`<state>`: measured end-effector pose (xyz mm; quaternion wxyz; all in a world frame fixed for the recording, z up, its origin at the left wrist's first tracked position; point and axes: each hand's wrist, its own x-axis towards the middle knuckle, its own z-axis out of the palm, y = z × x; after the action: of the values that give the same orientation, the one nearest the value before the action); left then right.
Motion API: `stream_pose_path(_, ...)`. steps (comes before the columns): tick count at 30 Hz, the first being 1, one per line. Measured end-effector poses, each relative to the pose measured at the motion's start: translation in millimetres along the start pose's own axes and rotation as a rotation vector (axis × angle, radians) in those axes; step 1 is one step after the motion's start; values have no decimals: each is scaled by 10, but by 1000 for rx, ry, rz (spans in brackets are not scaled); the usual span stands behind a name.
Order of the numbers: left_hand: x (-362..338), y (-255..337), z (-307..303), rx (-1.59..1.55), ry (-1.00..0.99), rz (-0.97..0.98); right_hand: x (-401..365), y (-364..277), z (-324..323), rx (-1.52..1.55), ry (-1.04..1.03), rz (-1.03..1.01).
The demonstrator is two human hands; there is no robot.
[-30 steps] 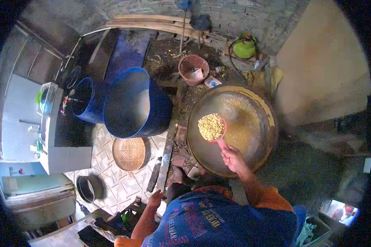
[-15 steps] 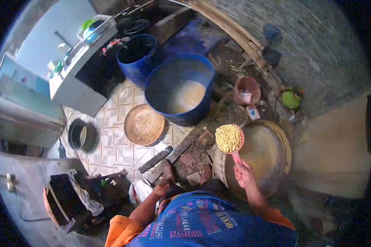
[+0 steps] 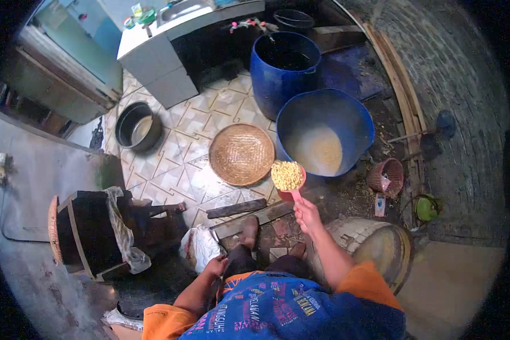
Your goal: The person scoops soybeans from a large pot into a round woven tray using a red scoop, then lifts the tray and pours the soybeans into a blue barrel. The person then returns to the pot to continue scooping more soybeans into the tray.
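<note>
My right hand (image 3: 307, 216) is closed round the handle of a pink scoop (image 3: 295, 195). Pale yellow beans, which look like soybeans (image 3: 287, 175), are heaped in its bowl. The scoop is held up between a round woven bamboo tray (image 3: 242, 154) on the tiles and a large blue tub (image 3: 283, 133) with cloudy liquid and a pale mass inside. My left hand (image 3: 216, 265) is low by my knee, beside a white sack (image 3: 203, 247). Its fingers look curled, and what they hold, if anything, is hidden.
Behind the tub stands a blue barrel (image 3: 266, 73). A black basin (image 3: 137, 129) is on the tiles at left. A big round vessel (image 3: 351, 238) stands by my right arm, near a reddish basket (image 3: 379, 175). Charred wood (image 3: 236, 208) lies before my feet.
The view has turned toward the right, so the room has shifted in frame. My right hand has carried the full scoop away from above the round vessel, toward the bamboo tray and blue tub.
</note>
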<state>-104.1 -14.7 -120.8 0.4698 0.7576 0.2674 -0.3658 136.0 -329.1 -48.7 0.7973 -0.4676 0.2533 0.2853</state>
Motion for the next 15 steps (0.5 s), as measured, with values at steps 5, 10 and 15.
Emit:
stream_pose_path(5, 70, 11, -294, -172, -4, -87, 997, -24, 493, -279, 59, 4)
stream_pose_path(10, 157, 9, -294, -204, -27, -76, 1989, 218, 430, -708, 199, -198)
stream_pose_path(15, 267, 42, -417, -182, -54, -89, 2131, -110, 828, -1329, 334, -239)
